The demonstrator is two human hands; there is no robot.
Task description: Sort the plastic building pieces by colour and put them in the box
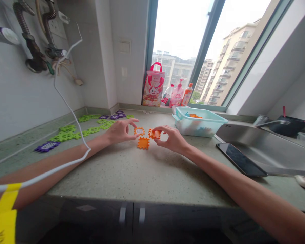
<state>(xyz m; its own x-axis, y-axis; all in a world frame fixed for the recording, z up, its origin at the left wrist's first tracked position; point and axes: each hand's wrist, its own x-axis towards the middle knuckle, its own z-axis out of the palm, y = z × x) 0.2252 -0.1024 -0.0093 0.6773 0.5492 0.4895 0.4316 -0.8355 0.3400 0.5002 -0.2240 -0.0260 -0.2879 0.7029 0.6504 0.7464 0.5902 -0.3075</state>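
Note:
My left hand (120,130) pinches an orange puzzle tile (139,130) with a white label, held just above the speckled counter (132,173). My right hand (170,138) pinches a second orange tile (154,134) right beside the first; the two tiles sit close, nearly touching. A third orange tile (143,143) lies flat on the counter just below both hands. Fingers of both hands are closed round their tiles.
Green tiles (73,132) and purple tiles (47,146) lie joined at the left back. A teal tub (200,121) with more pieces stands right of my hands. A dark phone (240,159) lies by the sink (264,144). A bag and bottles (167,91) line the window sill. A white cable (66,101) hangs across.

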